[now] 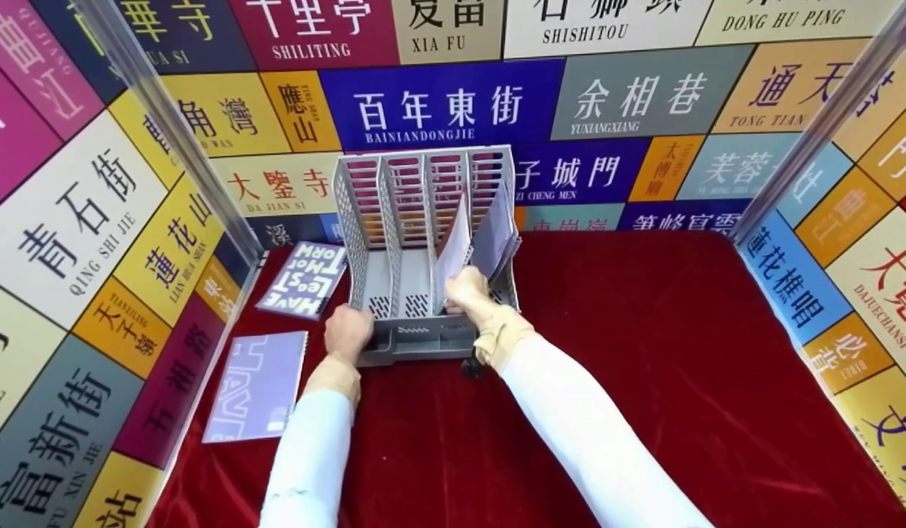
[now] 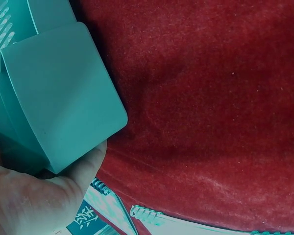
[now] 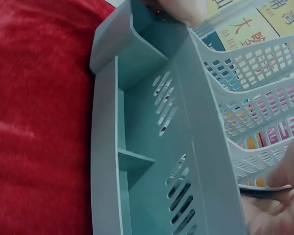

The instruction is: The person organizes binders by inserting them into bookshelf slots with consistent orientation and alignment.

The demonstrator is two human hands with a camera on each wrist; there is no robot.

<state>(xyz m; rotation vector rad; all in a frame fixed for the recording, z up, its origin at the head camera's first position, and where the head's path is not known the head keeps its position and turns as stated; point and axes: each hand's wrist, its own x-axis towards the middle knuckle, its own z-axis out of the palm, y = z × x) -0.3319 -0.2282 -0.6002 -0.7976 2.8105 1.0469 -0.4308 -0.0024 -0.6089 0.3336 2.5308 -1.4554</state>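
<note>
A grey file rack (image 1: pixel 356 242) with upright compartments and a low front tray (image 2: pixel 63 93) stands against the back wall. My left hand (image 1: pixel 348 330) grips its front left corner, the thumb showing beside the tray in the left wrist view. Inside the third compartment from the left, my right hand (image 1: pixel 467 290) pinches the lower front of a spiral notebook (image 1: pixel 456 246) that stands upright. Lilac notebooks (image 1: pixel 494 235) fill part of the rightmost compartment. In the right wrist view the right fingers (image 3: pixel 279 205) meet a dark thin edge behind the tray; most of the notebook is hidden there.
On the red cloth (image 1: pixel 643 367), left of the rack, lie a notebook with bold white lettering (image 1: pixel 306 282) and a lilac notebook (image 1: pixel 254 389). Panels with printed signs (image 1: pixel 438 106) enclose the back and both sides. Metal posts (image 1: pixel 812 117) mark the corners.
</note>
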